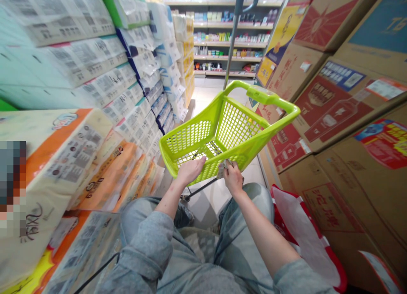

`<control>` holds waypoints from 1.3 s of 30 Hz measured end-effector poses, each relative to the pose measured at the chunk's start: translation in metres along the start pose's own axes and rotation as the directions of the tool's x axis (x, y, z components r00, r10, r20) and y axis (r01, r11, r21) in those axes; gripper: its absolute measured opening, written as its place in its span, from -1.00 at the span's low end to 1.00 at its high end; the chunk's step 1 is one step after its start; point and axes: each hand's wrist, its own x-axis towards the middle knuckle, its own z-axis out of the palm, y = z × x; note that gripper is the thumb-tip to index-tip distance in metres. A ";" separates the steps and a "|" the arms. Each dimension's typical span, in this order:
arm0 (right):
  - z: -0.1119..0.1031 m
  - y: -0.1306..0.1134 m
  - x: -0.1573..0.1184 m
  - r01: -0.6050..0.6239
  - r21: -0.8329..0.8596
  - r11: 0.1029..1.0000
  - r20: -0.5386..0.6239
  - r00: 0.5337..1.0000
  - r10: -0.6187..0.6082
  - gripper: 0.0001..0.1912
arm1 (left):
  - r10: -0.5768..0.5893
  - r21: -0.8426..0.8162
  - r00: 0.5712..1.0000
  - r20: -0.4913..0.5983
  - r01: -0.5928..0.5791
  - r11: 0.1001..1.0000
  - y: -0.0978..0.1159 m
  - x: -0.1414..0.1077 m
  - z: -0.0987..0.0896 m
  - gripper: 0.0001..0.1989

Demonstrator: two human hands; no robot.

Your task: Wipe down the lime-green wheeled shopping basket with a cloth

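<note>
A lime-green plastic shopping cart (235, 122) with perforated walls stands in front of my knees, turned at an angle, and its basket holds no goods. My left hand (191, 170) grips the basket's near rim, with its fingers partly hidden. Just to the right, my right hand (233, 178) is closed around a crumpled greyish cloth (220, 170). That cloth is pressed against the outer face of the near side wall. The cart's dark lower frame and a wheel (185, 198) show beneath the basket.
Stacked packs of tissue paper (92, 56) line the left side. Cardboard boxes (337, 103) are piled on the right, with a red and white bag (305, 230) by my right leg. A metal pole (233, 44) rises behind the cart, before shelves of goods (219, 40).
</note>
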 end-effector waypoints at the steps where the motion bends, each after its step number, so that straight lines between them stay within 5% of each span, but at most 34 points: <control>1: -0.001 0.001 0.002 -0.001 0.001 1.000 0.000 1.000 0.001 -0.59 | -0.001 0.001 1.000 0.001 0.001 1.000 0.000 0.000 0.000 -0.17; 11: 0.008 0.020 -0.034 -0.025 0.048 0.999 -0.021 0.999 0.027 -0.61 | -0.004 0.039 1.000 0.009 0.004 0.999 0.002 -0.002 0.001 -0.20; 22: 0.007 0.020 -0.021 0.050 0.026 0.998 0.039 0.998 -0.051 -0.63 | -0.012 -0.003 1.000 0.018 0.012 1.000 0.003 -0.001 0.002 -0.21; 30: 0.017 0.029 -0.042 -0.016 0.065 0.998 0.046 0.999 0.013 -0.57 | 0.119 -0.311 0.981 -0.156 -0.163 0.936 -0.010 -0.001 -0.007 -0.39; 34: 0.020 0.022 -0.024 0.017 0.061 0.998 0.074 0.997 -0.022 -0.56 | 0.110 -0.155 0.991 -0.071 -0.120 0.980 -0.022 -0.014 -0.020 -0.40; 39: 0.021 0.014 -0.018 -0.003 0.071 0.997 0.089 0.996 -0.004 -0.59 | -0.058 0.125 0.998 0.015 0.055 0.991 -0.033 -0.024 -0.009 -0.40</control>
